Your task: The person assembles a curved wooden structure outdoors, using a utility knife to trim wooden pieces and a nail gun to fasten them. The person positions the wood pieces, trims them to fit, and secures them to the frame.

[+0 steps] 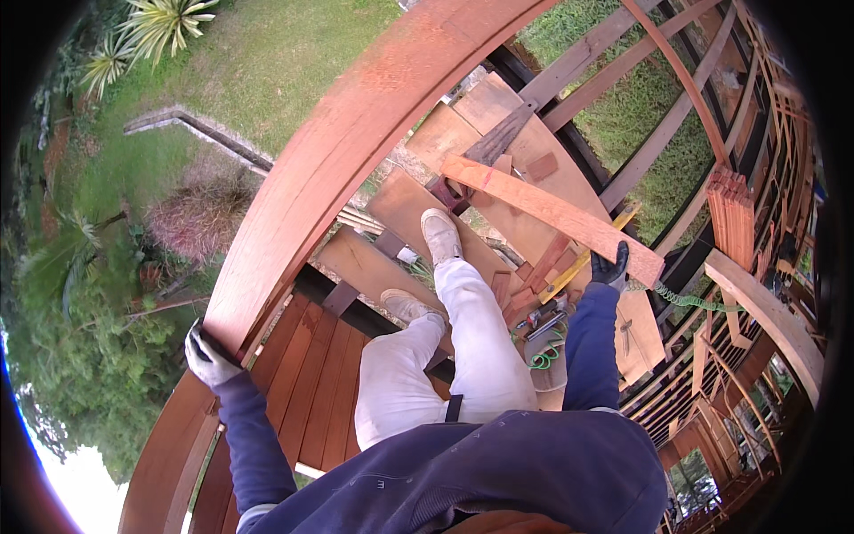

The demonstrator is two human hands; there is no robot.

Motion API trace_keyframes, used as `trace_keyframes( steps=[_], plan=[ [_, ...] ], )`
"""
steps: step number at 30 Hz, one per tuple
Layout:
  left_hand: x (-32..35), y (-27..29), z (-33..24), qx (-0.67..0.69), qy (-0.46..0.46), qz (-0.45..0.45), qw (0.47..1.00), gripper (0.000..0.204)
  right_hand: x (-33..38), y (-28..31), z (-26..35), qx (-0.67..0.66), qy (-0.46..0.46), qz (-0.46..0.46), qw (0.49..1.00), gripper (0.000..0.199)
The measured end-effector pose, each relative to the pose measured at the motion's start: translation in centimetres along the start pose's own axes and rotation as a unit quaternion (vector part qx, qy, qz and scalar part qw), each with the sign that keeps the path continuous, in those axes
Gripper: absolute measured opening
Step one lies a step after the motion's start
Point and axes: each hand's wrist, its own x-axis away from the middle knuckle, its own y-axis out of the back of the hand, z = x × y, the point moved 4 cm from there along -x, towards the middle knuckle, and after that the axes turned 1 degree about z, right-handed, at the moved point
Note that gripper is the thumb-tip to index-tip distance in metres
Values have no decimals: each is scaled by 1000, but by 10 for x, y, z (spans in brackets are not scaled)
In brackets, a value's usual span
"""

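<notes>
The gloved left hand (pixel 210 356) clasps the reddish curved beam (pixel 356 151); the right hand (pixel 611 266) grips a straight plank (pixel 551 214).

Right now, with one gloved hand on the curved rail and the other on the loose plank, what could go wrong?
1. The long reddish wooden plank lies loose across the boards, gripped only at one end by the right hand; it could swing or slip.
2. The white shoes stand on loose plywood sheets with gaps between them and grass far below; a sheet may shift.
3. The left hand grips the edge of the curved reddish wooden beam, where it could get pinched.
</notes>
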Motion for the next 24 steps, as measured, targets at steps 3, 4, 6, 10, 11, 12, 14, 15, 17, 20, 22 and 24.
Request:
trace_keyframes(
  steps=[3,4,6,10,11,12,14,15,17,20,22,24],
  plan=[
    [-4,-2,22,-187,-234,2,954,37,-31,90,-75,-94,-87,-54,990,55],
    [-4,-3,27,-174,-220,6,960,40,-41,112,-98,-119,-99,-65,986,56],
    [-3,0,20,-205,-238,6,949,46,-65,155,-144,-172,-122,-88,974,60],
    [-13,22,55,-227,-244,6,943,50,-115,203,-222,-211,-167,-105,957,60],
    [-3,31,64,-233,-241,-9,942,49,-142,208,-243,-217,-176,-62,958,57],
    [-4,27,59,-237,-256,-15,937,48,-157,214,-266,-230,-181,-26,956,54],
    [-14,25,58,-221,-271,-21,937,47,-167,222,-299,-225,-182,-55,955,56],
    [-22,32,80,-146,-225,-22,963,48,-174,218,-311,-221,-184,-62,956,57],
    [-37,31,101,-23,-154,-44,987,48,-177,223,-331,-171,-197,-78,962,63],
    [-27,1,55,143,-78,-95,982,48,-151,191,-350,103,-271,-80,954,69],
    [-24,6,44,164,-92,-75,979,48,-90,107,-368,310,-92,164,932,55],
    [-48,0,67,84,-178,-45,979,47,-30,11,-371,522,259,313,750,48]
  ],
)
